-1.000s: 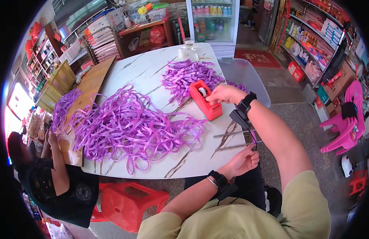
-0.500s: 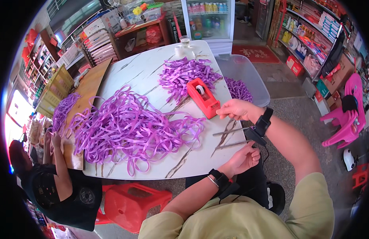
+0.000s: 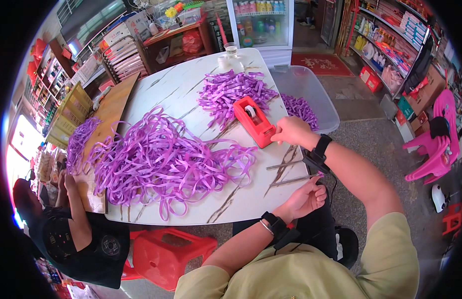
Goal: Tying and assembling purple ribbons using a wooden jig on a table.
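My right hand (image 3: 294, 131) is closed in a pinch at the near end of a red tape dispenser (image 3: 255, 122). Whatever lies between those fingertips is too small to make out. Close to the table edge, my left hand (image 3: 309, 195) has its fingers curled, and a bit of purple ribbon (image 3: 319, 174) sticks up from its fingertips. Two thin metal rods (image 3: 286, 165) lie over the tabletop between my hands. Left of them spreads a big tangled heap of long purple ribbons (image 3: 156, 157). Behind the dispenser is a pile of short purple ribbon pieces (image 3: 233, 94).
A clear plastic bin (image 3: 323, 97) with more purple pieces stands beyond the table's right edge. A glass (image 3: 231, 49) sits at the far end of the white marbled table (image 3: 163, 84). At the left, a co-worker (image 3: 76, 229) handles ribbons. A red stool (image 3: 163, 256) stands near the table.
My right hand has turned, its fingertips now pointing down at the dispenser's near end. Purple ribbon now shows at my left fingertips. The co-worker's hands have come down slightly.
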A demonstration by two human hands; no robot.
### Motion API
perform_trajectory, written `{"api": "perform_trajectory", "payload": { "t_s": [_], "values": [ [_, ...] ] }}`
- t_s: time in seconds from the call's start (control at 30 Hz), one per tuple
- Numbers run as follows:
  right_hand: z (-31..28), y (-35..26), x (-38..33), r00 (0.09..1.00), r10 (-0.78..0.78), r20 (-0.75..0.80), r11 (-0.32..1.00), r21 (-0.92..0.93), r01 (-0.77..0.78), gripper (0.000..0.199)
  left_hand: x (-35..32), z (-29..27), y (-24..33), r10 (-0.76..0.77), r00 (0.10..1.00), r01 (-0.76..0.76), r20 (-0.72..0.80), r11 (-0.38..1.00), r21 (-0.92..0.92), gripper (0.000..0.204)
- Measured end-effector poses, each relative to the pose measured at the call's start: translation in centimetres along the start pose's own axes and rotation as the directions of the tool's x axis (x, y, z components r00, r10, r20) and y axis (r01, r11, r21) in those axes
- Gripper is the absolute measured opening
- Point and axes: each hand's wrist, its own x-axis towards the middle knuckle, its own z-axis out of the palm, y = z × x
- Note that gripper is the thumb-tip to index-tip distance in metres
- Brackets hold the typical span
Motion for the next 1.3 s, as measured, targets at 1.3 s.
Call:
{"api": "perform_trajectory", "payload": {
  "t_s": [1.3],
  "values": [
    [-2.6, 7.7, -5.4, 0.826, 0.025, 0.563, 0.942, -0.290, 0.169, 0.026, 0.0, 0.6, 0.1, -0.003, 0.999, 0.004, -0.038, 1.000, 0.028, 0.025]
  ]
}}
